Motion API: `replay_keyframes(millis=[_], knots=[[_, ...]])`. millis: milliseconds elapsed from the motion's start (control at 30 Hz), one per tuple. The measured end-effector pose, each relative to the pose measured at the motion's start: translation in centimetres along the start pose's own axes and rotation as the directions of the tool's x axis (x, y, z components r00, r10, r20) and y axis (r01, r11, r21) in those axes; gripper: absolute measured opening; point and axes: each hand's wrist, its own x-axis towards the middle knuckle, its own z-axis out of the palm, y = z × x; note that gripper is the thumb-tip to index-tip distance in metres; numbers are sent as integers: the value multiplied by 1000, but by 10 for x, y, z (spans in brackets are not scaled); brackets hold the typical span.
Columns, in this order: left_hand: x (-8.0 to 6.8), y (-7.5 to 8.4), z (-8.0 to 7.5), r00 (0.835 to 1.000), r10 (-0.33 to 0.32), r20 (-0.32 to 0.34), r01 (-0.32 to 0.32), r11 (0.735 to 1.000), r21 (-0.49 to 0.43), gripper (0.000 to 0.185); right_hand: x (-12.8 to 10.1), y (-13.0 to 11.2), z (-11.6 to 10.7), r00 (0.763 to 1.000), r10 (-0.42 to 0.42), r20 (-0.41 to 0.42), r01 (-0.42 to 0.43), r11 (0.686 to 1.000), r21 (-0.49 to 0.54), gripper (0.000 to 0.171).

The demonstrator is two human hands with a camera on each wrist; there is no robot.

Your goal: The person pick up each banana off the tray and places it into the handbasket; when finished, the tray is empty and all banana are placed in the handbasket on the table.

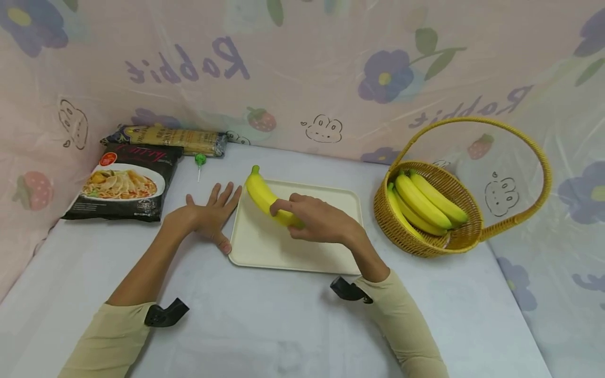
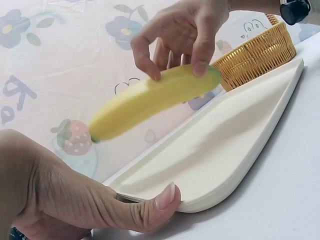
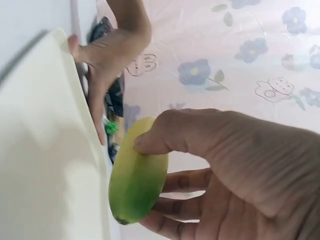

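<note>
A single yellow banana [image 1: 262, 195] with a greenish end hangs above the cream tray [image 1: 302, 257]. My right hand [image 1: 321, 218] pinches it near one end, thumb on one side and fingers on the other; the left wrist view shows a gap between banana [image 2: 145, 102] and tray [image 2: 240, 150]. At the tray's left edge my left hand [image 1: 212, 212] lies with fingers spread, its thumb [image 2: 160, 202] touching the rim. From the right wrist, the banana's green tip [image 3: 132, 200] points toward the camera.
Right of the tray stands a wicker basket [image 1: 402, 226] with a tall handle, holding several bananas [image 1: 423, 199]. At the back left lie a black noodle packet [image 1: 123, 184], a pack of dry noodles [image 1: 175, 137] and a green lollipop [image 1: 200, 159]. A printed curtain [image 1: 293, 79] surrounds the table.
</note>
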Motion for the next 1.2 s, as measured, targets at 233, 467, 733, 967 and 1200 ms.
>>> replay_keyframes(millis=[233, 467, 733, 967, 1200], knots=[[1, -2, 2, 1000, 12, -9, -11, 1000, 13, 175, -20, 14, -23, 992, 71, -107, -62, 995, 83, 44], [0, -2, 1, 1000, 7, -10, -7, 1000, 2, 175, -44, 27, -44, 967, 150, -205, -126, 984, 122, 53], [1, -4, 2, 1000, 23, -7, -23, 1000, -18, 175, -67, 37, -62, 937, 204, -283, -185, 978, 95, 56], [-1, -4, 2, 1000, 26, -1, -26, 999, -39, 175, -83, 44, -72, 912, 162, -376, -166, 986, 22, 63], [-1, -2, 1, 1000, 24, -4, -24, 999, -44, 174, -98, 48, -78, 885, 225, -407, -232, 972, 32, 57]])
